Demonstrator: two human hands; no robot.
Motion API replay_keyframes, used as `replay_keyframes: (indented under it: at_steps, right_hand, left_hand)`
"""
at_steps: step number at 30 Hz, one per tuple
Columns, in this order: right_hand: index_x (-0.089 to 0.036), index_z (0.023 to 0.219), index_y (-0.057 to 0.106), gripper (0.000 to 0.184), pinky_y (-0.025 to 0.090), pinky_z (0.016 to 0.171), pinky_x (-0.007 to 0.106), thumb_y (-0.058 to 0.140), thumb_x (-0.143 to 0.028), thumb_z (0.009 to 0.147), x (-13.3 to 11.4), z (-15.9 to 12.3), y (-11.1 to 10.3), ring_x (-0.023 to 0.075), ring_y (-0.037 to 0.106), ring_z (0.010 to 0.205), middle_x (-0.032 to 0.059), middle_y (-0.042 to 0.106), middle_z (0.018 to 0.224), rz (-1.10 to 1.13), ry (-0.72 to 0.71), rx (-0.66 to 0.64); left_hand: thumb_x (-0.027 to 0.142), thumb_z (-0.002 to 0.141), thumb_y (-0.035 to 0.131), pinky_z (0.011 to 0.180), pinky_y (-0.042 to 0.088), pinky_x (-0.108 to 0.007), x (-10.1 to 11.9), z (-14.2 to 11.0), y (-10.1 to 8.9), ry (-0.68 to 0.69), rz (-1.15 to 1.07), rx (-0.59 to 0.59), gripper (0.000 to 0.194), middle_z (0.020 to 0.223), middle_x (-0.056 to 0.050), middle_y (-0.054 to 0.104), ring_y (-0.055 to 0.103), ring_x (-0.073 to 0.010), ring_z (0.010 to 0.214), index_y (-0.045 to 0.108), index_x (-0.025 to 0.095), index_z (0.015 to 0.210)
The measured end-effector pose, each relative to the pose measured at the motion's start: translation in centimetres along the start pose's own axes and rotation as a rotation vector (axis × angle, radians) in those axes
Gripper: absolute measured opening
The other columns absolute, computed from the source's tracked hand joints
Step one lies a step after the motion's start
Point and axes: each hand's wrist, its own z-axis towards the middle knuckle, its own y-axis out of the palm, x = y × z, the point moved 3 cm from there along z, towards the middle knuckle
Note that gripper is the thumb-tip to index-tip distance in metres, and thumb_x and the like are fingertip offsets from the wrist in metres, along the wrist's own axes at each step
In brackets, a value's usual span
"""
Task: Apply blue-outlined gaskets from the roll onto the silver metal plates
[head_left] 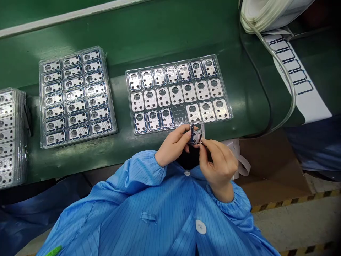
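My left hand (173,144) is closed on the left edge of a small silver metal plate (196,132) with a large round hole, held up just past the table's front edge. A thin dark blue adhesive gasket (192,138) lies along the plate's left and lower edges and bows inward at the right. At the plate's lower right corner, my right hand (220,161) pinches the gasket between thumb and fingertips. Beyond my hands lies a clear plastic tray (129,106) of similar plates; some have blue borders, others are bare. One pocket (180,115) in its front row holds no plate.
A stack of filled trays (113,121) stands to the left, with another stack (22,142) at the far left edge. At the right, a white liner strip (310,103) carries blue gaskets beneath a large roll (266,14). A clear hose (293,96) and black cable loop beside it.
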Motion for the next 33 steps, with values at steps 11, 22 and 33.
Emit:
replay_keyframes:
  at_steps: [11, 22, 33]
  right_hand:
    - [-0.027, 0.146, 0.045, 0.058, 0.054, 0.09, 0.038, 0.05, -0.007, 0.092, -0.5, -1.6, 0.8, 0.023, 0.063, 0.108, 0.0129, 0.062, 0.121, 0.026, 0.048, -0.15]
    - [-0.028, 0.139, 0.052, 0.052, 0.057, 0.08, 0.04, 0.055, -0.011, 0.09, -0.4, -0.6, 0.4, 0.0195, 0.062, 0.093, 0.0137, 0.048, 0.132, 0.175, 0.145, -0.109]
    - [-0.025, 0.132, 0.059, 0.047, 0.057, 0.092, 0.044, 0.056, -0.009, 0.087, 0.3, 0.0, 0.0, 0.0251, 0.063, 0.11, 0.0121, 0.06, 0.119, 0.251, 0.163, -0.109]
  left_hand:
    - [0.042, 0.094, 0.055, 0.056, 0.049, -0.02, -1.0, -0.2, 0.0, 0.115, -0.066, 0.153, 0.032, 0.089, -0.004, 0.064, 0.058, -0.0098, 0.068, 0.057, 0.017, 0.113]
    - [0.042, 0.095, 0.054, 0.053, 0.046, -0.019, -1.0, -0.2, 0.1, 0.122, -0.064, 0.12, 0.032, 0.091, -0.005, 0.066, 0.065, -0.0103, 0.068, 0.056, 0.016, 0.113]
    - [0.037, 0.096, 0.052, 0.049, 0.045, -0.017, -0.8, -0.1, 0.1, 0.102, -0.029, 0.085, 0.03, 0.092, -0.007, 0.069, 0.066, -0.0101, 0.066, 0.059, 0.015, 0.116]
